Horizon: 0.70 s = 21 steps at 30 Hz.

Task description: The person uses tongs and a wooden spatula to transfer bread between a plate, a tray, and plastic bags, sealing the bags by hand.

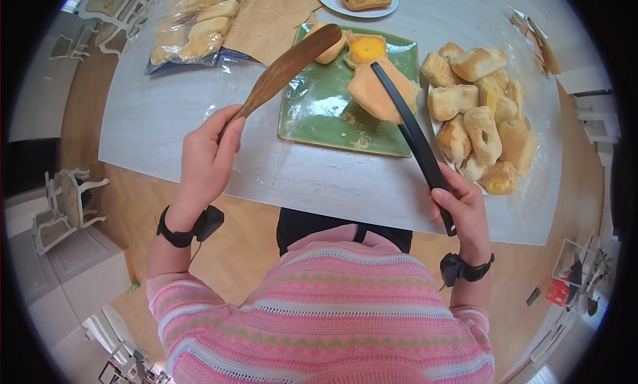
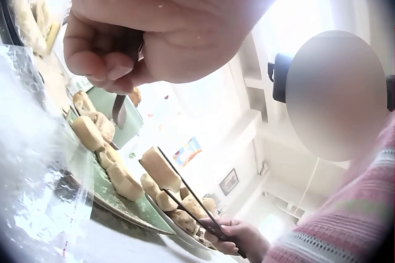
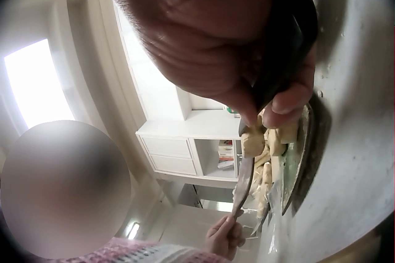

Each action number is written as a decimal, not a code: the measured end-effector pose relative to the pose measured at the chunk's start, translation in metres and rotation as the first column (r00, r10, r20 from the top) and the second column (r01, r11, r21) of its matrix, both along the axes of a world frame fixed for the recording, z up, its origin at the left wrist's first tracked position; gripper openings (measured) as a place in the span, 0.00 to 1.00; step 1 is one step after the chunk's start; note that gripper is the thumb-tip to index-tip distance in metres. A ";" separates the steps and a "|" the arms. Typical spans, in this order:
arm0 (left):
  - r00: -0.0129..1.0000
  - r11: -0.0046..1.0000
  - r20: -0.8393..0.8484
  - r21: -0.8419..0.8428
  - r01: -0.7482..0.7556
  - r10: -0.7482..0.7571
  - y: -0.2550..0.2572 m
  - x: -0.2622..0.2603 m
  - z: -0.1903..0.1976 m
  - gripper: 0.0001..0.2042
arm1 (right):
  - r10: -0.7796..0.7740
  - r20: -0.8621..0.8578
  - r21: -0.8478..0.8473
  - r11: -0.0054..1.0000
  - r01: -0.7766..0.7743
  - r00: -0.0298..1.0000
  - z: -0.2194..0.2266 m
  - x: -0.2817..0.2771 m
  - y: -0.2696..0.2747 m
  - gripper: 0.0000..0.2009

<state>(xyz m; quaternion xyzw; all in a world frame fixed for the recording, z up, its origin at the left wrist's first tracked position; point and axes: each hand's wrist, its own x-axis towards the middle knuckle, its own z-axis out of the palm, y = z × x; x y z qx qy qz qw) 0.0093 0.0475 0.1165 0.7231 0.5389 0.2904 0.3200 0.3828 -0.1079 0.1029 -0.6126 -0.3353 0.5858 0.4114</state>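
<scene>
My left hand grips the handle of a wooden spatula, whose blade overlaps a bun on the green square plate in the head view. Black tongs are held in my right hand, thumb along the arm. Between the tongs' tips is a pale bread roll, raised over the plate's right side; the left wrist view shows this roll side-on. Behind it on the plate lies a bun with a yellow-orange face. Crumbs lie on the plate.
A pile of bread rolls fills a plate to the right. Bagged rolls and brown paper lie at the back left. A white plate with bread stands at the back. Clear plastic film lies by the green plate.
</scene>
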 end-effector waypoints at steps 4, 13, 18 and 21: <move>0.997 0.999 0.074 0.048 0.018 -0.021 -0.002 0.029 -0.013 0.14 | -0.031 -0.026 0.013 0.999 0.032 0.999 -0.005 0.001 -0.004 0.26; 0.983 0.985 0.172 -0.169 -0.038 0.067 -0.062 0.047 -0.036 0.17 | -0.108 -0.042 0.039 0.993 0.110 0.993 -0.010 0.011 -0.015 0.26; 0.979 0.964 0.180 -0.263 -0.044 0.094 -0.082 0.058 -0.050 0.20 | -0.067 -0.114 0.052 0.996 0.073 0.991 -0.016 0.006 -0.005 0.25; 0.965 0.951 0.239 -0.308 -0.027 0.105 -0.086 0.080 -0.060 0.21 | -0.057 -0.115 0.043 0.997 0.062 0.992 -0.016 0.001 0.000 0.25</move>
